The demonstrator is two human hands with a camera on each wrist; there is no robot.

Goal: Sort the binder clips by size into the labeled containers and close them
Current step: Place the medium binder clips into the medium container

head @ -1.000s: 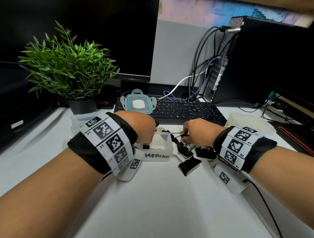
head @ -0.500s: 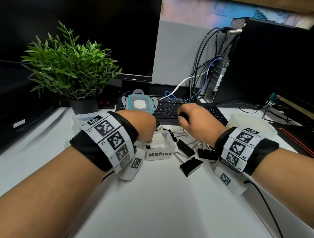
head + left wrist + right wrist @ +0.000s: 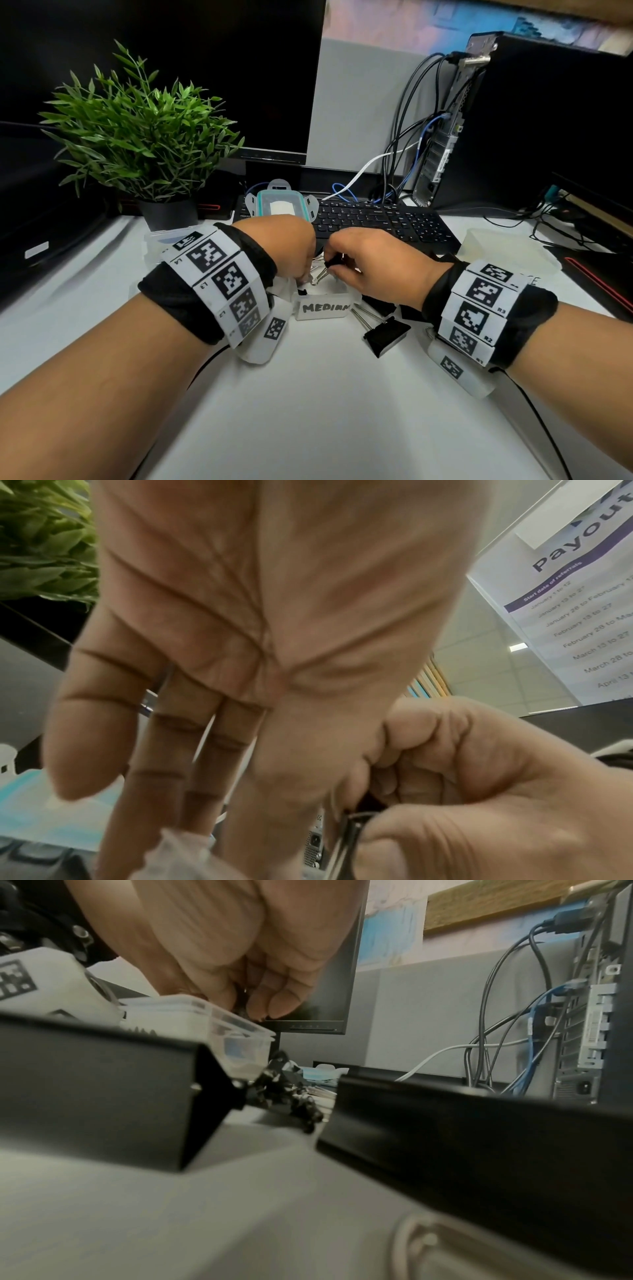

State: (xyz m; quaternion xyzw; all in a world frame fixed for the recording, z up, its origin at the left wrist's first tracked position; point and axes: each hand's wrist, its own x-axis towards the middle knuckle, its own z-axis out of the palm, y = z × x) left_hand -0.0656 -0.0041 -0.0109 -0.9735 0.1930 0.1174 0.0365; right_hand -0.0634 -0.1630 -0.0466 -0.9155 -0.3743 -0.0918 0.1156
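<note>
**Hands meeting over the medium clip container**

The right hand [image 3: 370, 263] is pinching a small black binder clip [image 3: 334, 263] with shiny wire handles above the translucent plastic container [image 3: 325, 306] marked "MEDIUM". The left hand [image 3: 287, 250] is resting at the container's near rim, fingers relaxed and fairly straight. Larger matte black clips [image 3: 387, 334] are lying just right of it. A keyboard [image 3: 387, 222] and potted plant [image 3: 137, 137] are crowding the far side; smooth white desk [image 3: 308, 411] is lying open nearer.

Both hands meet, left hand [image 3: 291, 246] fingers extended, right hand [image 3: 370, 263] fingers pinched.
</note>
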